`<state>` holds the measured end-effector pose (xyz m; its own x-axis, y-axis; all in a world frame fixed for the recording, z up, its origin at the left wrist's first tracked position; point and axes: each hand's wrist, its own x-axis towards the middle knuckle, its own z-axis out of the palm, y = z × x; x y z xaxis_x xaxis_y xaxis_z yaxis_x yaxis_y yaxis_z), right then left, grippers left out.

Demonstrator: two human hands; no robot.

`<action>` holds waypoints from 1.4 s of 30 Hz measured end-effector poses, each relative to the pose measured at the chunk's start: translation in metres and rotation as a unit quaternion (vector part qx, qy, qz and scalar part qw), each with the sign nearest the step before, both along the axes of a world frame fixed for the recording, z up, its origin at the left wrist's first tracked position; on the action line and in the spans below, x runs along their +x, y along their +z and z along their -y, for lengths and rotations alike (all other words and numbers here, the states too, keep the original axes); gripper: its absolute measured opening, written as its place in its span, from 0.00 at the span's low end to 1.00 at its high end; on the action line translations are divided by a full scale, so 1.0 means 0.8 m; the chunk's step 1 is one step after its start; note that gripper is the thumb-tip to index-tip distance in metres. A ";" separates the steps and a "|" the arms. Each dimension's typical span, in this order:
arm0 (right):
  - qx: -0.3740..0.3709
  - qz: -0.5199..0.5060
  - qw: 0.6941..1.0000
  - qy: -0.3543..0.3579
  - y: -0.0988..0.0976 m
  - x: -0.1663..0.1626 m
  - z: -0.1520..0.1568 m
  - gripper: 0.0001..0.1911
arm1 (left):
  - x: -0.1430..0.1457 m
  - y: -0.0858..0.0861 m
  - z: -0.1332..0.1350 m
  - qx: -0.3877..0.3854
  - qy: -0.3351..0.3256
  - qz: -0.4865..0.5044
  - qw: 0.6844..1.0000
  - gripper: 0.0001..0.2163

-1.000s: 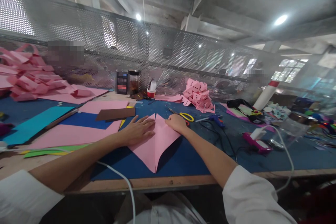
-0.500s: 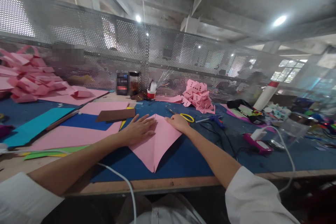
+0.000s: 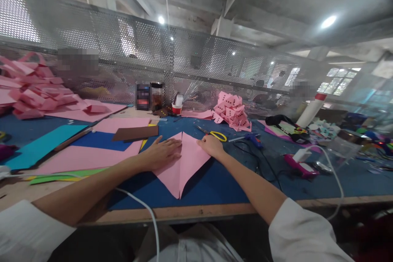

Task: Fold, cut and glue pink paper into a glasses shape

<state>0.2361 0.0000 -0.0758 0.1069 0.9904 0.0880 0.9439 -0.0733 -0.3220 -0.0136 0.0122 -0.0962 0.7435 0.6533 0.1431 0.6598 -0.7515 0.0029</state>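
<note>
A pink paper sheet with a crease down its middle lies on the blue mat in front of me. Its near end comes to a point, and its right half lifts off the surface. My left hand rests flat on the left half, fingers stretched toward the crease. At the upper right edge, my right hand pinches the paper with curled fingers; the thumb side is partly hidden. Just beyond that hand lie yellow-handled scissors. A brown strip of card sits left of the sheet.
Pink pieces are heaped at the far left, with another pink pile at the back. A blue glue gun and a magenta power strip lie to the right. A white cable crosses the table's front edge.
My right hand has shifted slightly to the right along the paper's edge. The left hand stays flat on the sheet, and the view has tilted a little.
</note>
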 end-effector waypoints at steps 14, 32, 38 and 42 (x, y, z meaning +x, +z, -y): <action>-0.001 -0.006 1.000 0.003 0.000 0.004 0.000 0.18 | -0.003 0.004 0.001 0.005 -0.002 0.001 1.000 0.26; -0.007 0.005 1.000 -0.001 0.000 0.014 0.002 0.24 | -0.001 0.010 0.005 -0.021 -0.020 -0.008 1.000 0.26; -0.012 0.004 1.000 0.006 0.003 0.014 0.004 0.20 | -0.001 0.019 0.012 -0.017 -0.025 -0.025 0.999 0.26; -0.012 0.000 1.000 0.008 0.002 0.014 0.003 0.18 | 0.000 0.020 0.014 -0.023 -0.020 -0.020 0.999 0.26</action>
<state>0.2475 -0.0026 -0.0739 0.0910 0.9938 0.0632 0.9448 -0.0661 -0.3210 -0.0136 0.0013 -0.0799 0.7737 0.6281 0.0833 0.6295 -0.7769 0.0112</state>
